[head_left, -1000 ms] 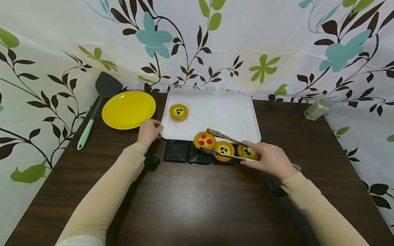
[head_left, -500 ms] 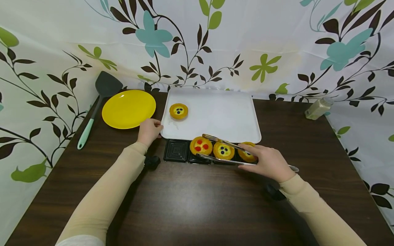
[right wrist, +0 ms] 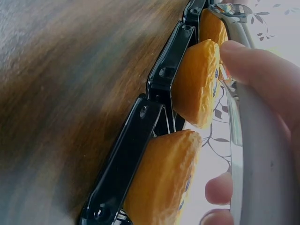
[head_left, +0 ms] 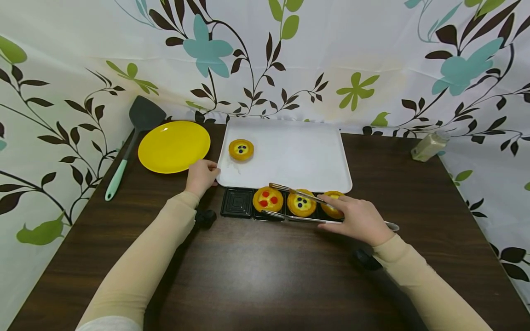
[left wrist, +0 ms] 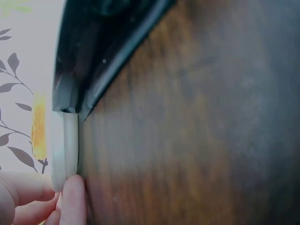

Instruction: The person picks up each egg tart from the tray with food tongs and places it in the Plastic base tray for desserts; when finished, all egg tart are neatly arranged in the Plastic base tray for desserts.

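Note:
My right hand (head_left: 359, 218) holds metal tongs (head_left: 289, 190), their two arms spread either side of a tart with red toppings (head_left: 267, 200). That tart sits in the second compartment from the left of a black plastic tray (head_left: 237, 202). To its right in the tray are two tarts with dark blue toppings, a middle one (head_left: 301, 208) and a right one (head_left: 331, 211) partly covered by tongs and fingers. My left hand (head_left: 200, 178) pinches the left edge of the white tray (head_left: 298, 156), thumb and fingers on its rim (left wrist: 70, 150) in the left wrist view.
Another blue-topped tart (head_left: 241, 150) lies on the white tray at left. A yellow plate (head_left: 174, 147) and a spatula with a mint handle (head_left: 117, 179) lie farther left. A small shaker jar (head_left: 429, 147) stands at back right. A patterned cloth (head_left: 290, 59) hangs behind the table.
The red-topped tart has gone left and down, off the middle tart's edge into the second compartment. The tongs and right hand shifted slightly left with it. The left hand stayed put.

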### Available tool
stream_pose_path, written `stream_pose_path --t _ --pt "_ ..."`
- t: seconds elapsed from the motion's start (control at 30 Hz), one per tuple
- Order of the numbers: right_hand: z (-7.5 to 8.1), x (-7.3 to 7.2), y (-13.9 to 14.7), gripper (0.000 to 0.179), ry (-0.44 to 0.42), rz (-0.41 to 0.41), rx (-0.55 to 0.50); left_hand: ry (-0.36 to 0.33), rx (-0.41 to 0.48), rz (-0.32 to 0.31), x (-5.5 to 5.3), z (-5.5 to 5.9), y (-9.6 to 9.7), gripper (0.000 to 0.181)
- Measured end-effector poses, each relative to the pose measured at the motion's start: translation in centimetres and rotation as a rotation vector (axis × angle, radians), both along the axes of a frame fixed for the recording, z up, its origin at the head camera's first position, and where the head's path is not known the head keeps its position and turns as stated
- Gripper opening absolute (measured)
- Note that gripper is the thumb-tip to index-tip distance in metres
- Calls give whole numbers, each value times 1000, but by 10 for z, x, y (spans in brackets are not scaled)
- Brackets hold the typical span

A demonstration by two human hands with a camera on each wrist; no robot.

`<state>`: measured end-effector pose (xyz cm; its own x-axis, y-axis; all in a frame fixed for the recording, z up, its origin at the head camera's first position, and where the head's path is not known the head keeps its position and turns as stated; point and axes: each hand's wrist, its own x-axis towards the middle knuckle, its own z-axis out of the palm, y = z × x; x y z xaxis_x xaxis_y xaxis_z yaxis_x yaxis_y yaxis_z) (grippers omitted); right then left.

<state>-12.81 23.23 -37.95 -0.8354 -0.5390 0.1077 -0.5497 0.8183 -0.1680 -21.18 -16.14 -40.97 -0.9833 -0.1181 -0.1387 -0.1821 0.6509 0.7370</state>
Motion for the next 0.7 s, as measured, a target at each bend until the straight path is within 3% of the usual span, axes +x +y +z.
stream_pose_path --t 0.7 --pt "2 0 2 77 -51 -41 14 14 -10 3 -1 -2 1 30"
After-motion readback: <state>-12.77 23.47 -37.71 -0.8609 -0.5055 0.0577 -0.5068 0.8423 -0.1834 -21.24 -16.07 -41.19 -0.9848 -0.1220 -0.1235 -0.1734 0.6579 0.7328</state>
